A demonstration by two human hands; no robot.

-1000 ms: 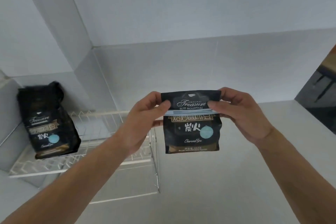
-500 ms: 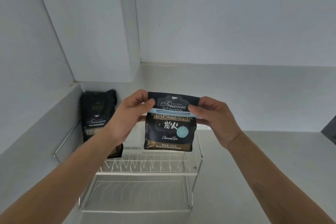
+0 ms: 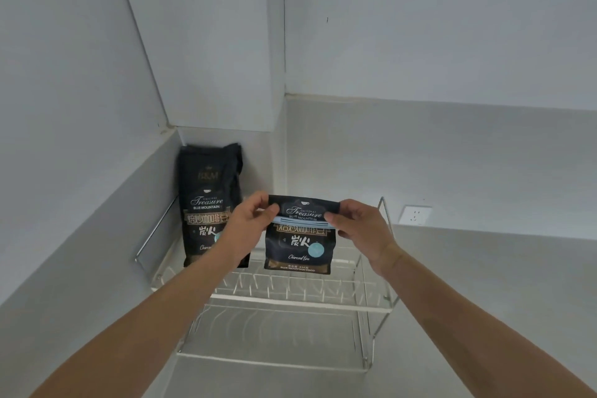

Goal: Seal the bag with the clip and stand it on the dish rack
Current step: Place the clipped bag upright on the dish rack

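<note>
Both hands (image 3: 303,226) are gripping the clipped bag (image 3: 298,244); I'm lowering it level onto the dish rack (image 3: 290,289), beside the taller bag (image 3: 208,203).

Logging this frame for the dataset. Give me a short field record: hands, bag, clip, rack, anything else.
left hand: pinches the bag's top left corner
right hand: pinches the top right corner
bag: upright, held over the rack's top tier; contact unclear
clip: light blue, across the bag below its folded top
rack: white wire, two tiers, in the corner
second bag: stands on the rack at left, no clip visible
</note>
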